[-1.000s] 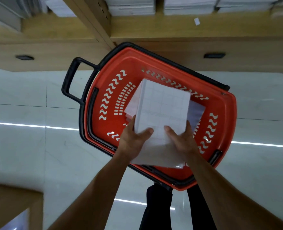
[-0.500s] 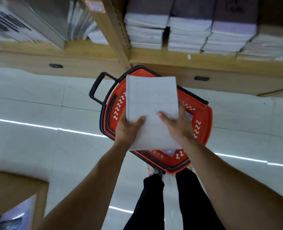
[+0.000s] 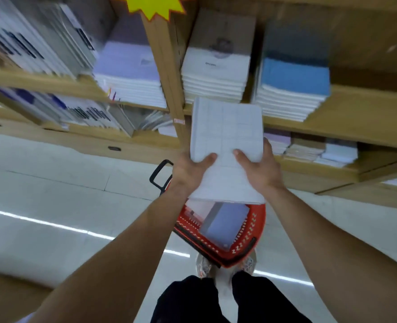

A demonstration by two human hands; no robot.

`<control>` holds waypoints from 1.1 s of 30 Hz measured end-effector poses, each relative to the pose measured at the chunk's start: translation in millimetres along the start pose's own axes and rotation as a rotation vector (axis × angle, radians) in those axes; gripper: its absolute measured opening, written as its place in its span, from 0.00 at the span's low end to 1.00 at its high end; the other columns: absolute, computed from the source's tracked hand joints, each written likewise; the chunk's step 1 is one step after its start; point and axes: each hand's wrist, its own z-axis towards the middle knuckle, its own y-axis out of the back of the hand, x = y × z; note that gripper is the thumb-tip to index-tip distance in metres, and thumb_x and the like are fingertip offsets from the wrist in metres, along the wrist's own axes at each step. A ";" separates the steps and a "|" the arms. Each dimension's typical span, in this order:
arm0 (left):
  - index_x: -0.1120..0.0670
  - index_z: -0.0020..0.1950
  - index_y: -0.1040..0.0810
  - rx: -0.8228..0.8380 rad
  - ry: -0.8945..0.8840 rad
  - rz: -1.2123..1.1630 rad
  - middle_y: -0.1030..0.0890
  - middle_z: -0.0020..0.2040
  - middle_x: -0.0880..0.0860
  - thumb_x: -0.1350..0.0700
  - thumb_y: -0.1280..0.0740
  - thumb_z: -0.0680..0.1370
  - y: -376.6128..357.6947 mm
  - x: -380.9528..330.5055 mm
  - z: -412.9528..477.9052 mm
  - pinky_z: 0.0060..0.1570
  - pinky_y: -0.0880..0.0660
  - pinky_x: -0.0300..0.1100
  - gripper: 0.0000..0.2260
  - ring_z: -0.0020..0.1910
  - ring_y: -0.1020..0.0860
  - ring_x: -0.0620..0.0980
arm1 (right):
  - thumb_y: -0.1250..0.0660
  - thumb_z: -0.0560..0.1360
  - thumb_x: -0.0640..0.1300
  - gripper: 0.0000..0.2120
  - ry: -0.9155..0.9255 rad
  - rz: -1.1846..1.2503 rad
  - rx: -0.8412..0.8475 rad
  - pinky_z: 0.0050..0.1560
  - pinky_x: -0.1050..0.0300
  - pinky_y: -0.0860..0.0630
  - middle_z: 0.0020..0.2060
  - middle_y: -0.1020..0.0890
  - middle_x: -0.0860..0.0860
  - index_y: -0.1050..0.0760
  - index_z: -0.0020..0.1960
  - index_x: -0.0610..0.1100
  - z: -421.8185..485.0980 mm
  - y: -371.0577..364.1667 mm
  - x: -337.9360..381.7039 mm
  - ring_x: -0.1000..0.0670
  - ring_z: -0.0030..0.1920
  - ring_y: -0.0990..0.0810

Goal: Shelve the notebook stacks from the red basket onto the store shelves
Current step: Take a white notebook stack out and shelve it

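Head view, single entry; item: notebook stack (image 3: 226, 145), white with a grid-printed top cover, held in the air before the front edge of the middle shelf (image 3: 360, 108), touching no board; it sits in front of and below the white-covered pile (image 3: 216, 73), with the blue-covered pile (image 3: 293, 89) to its right.

Left hand (image 3: 189, 169): clamps the stack's near left corner, thumb on top, fingers beneath and unseen; right hand (image 3: 259, 170): clamps the near right corner the same way.

Change: a second ago this stack is low inside the red basket (image 3: 248, 251); now it is lifted clear, well above the rim, and your view is tilted up from the floor to the shelving.

Meaning, as a judgement: pick-up done; carry under way; placement not yet made.

Remaining stock: at least one pale-blue notebook (image 3: 225, 226) lies in the basket by your feet; more trips look due.

Shelf condition: both piles stand tall at the front edge; bare wood shows toward the board's right end; your intended spot cannot be told.

Hazard: upright post (image 3: 167, 89) stands just left of the stack; mind that corner going in.
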 end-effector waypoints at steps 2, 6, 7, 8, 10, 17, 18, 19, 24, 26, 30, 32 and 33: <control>0.54 0.64 0.21 0.018 -0.048 -0.021 0.17 0.49 0.44 0.48 0.24 0.74 -0.7 -32.9 -7.8 0.39 0.24 0.29 0.21 0.44 0.19 0.39 | 0.27 0.71 0.66 0.38 0.028 -0.016 -0.031 0.55 0.61 0.27 0.63 0.19 0.55 0.35 0.75 0.55 -2.6 24.1 25.5 0.49 0.61 0.20; 0.50 0.65 0.24 0.059 -0.107 -0.008 0.19 0.50 0.43 0.43 0.25 0.73 -9.2 -86.0 -22.7 0.36 0.27 0.27 0.23 0.48 0.19 0.44 | 0.26 0.70 0.65 0.35 0.073 0.030 -0.080 0.60 0.54 0.23 0.56 0.19 0.59 0.32 0.72 0.58 -11.2 71.0 64.1 0.51 0.57 0.19; 0.50 0.64 0.23 0.074 -0.113 -0.016 0.18 0.52 0.44 0.44 0.24 0.73 -13.8 -96.9 -25.7 0.38 0.26 0.28 0.22 0.49 0.19 0.45 | 0.26 0.71 0.65 0.34 0.075 0.039 -0.090 0.58 0.55 0.24 0.55 0.20 0.60 0.32 0.72 0.58 -14.5 83.2 71.0 0.52 0.56 0.20; 0.51 0.62 0.23 0.093 -0.120 -0.029 0.18 0.54 0.46 0.45 0.24 0.74 -19.3 -105.2 -28.0 0.40 0.24 0.30 0.21 0.49 0.19 0.45 | 0.26 0.71 0.64 0.33 0.075 0.037 -0.107 0.56 0.56 0.25 0.54 0.21 0.60 0.32 0.72 0.57 -18.7 95.1 75.9 0.52 0.55 0.20; 0.53 0.64 0.22 0.122 -0.133 -0.044 0.16 0.55 0.48 0.46 0.23 0.73 -32.3 -121.0 -35.6 0.47 0.21 0.37 0.22 0.50 0.18 0.46 | 0.27 0.72 0.64 0.32 0.058 0.037 -0.146 0.53 0.58 0.27 0.54 0.21 0.59 0.31 0.72 0.56 -27.9 118.0 79.2 0.52 0.53 0.22; 0.52 0.66 0.22 0.206 -0.139 0.042 0.17 0.58 0.50 0.42 0.24 0.72 -105.5 -150.6 -58.7 0.50 0.22 0.41 0.26 0.51 0.19 0.49 | 0.28 0.73 0.64 0.33 -0.072 0.023 -0.235 0.52 0.59 0.29 0.55 0.22 0.56 0.31 0.73 0.51 -39.9 191.5 47.4 0.50 0.54 0.22; 0.52 0.66 0.22 0.219 -0.134 0.047 0.17 0.57 0.49 0.42 0.24 0.72 -119.4 -151.7 -60.3 0.48 0.23 0.40 0.26 0.50 0.19 0.49 | 0.28 0.72 0.66 0.35 -0.095 0.016 -0.246 0.54 0.57 0.27 0.59 0.20 0.54 0.31 0.73 0.51 -35.7 201.4 38.3 0.48 0.56 0.21; 0.50 0.67 0.23 0.236 -0.139 0.054 0.18 0.57 0.48 0.40 0.24 0.72 -133.8 -152.5 -61.7 0.49 0.23 0.40 0.27 0.50 0.19 0.48 | 0.28 0.71 0.67 0.36 -0.115 0.025 -0.252 0.57 0.55 0.25 0.62 0.19 0.53 0.30 0.73 0.51 -31.9 211.4 29.9 0.46 0.58 0.20; 0.48 0.69 0.26 0.307 -0.083 0.062 0.18 0.58 0.46 0.39 0.25 0.71 -210.0 -148.6 -66.9 0.56 0.21 0.45 0.29 0.53 0.19 0.48 | 0.28 0.72 0.66 0.37 -0.152 0.035 -0.261 0.58 0.53 0.26 0.64 0.20 0.52 0.34 0.76 0.53 -12.1 263.4 -19.8 0.44 0.62 0.21; 0.49 0.67 0.28 0.327 -0.060 0.050 0.20 0.56 0.46 0.46 0.26 0.75 -239.2 -148.5 -68.9 0.53 0.24 0.41 0.23 0.52 0.21 0.47 | 0.28 0.71 0.67 0.39 -0.164 0.039 -0.265 0.60 0.51 0.24 0.64 0.20 0.53 0.35 0.76 0.54 -4.4 281.9 -40.4 0.45 0.62 0.20; 0.52 0.66 0.25 0.331 0.008 0.128 0.17 0.57 0.47 0.42 0.25 0.72 -290.9 -146.7 -57.6 0.50 0.22 0.42 0.27 0.54 0.18 0.50 | 0.26 0.70 0.65 0.36 -0.173 0.046 -0.287 0.59 0.52 0.23 0.63 0.19 0.54 0.31 0.74 0.54 19.9 306.6 -76.1 0.47 0.62 0.20; 0.53 0.66 0.24 0.299 0.040 0.120 0.17 0.58 0.48 0.42 0.24 0.72 -313.0 -146.9 -45.2 0.51 0.21 0.42 0.27 0.55 0.18 0.50 | 0.26 0.69 0.66 0.36 -0.159 0.039 -0.288 0.59 0.51 0.22 0.62 0.18 0.53 0.29 0.72 0.54 40.3 314.8 -87.9 0.47 0.61 0.19; 0.53 0.66 0.24 0.280 0.049 0.117 0.18 0.58 0.48 0.43 0.24 0.73 -322.6 -148.2 -39.0 0.51 0.22 0.41 0.26 0.55 0.18 0.49 | 0.27 0.69 0.67 0.36 -0.156 0.026 -0.285 0.59 0.51 0.22 0.62 0.18 0.53 0.29 0.72 0.54 52.6 317.8 -93.1 0.46 0.61 0.19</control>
